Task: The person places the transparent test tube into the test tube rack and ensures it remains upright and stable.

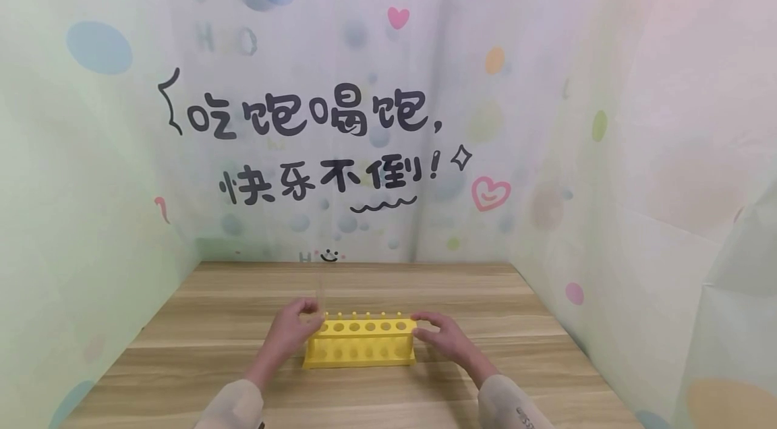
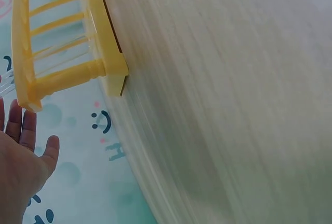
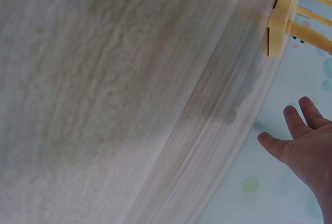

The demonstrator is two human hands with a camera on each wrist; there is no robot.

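A yellow test-tube rack [image 1: 361, 341] with a row of round holes stands on the wooden table [image 1: 212, 321]. A clear glass tube [image 1: 322, 291] stands upright at the rack's left end. My left hand [image 1: 297, 324] is at that end, and its thumb and fingertips pinch the tube low down. In the left wrist view the rack [image 2: 62, 42] is above the left hand [image 2: 21, 167], whose other fingers are fairly straight. My right hand [image 1: 440, 334] rests its straight fingers at the rack's right end. In the right wrist view the right hand [image 3: 306, 141] is spread below the rack [image 3: 290, 16].
A cloth backdrop [image 1: 388, 112] printed with dots, hearts and black characters encloses the table at the back and on both sides. Bare wood [image 1: 364, 280] lies behind the rack and to either side of it.
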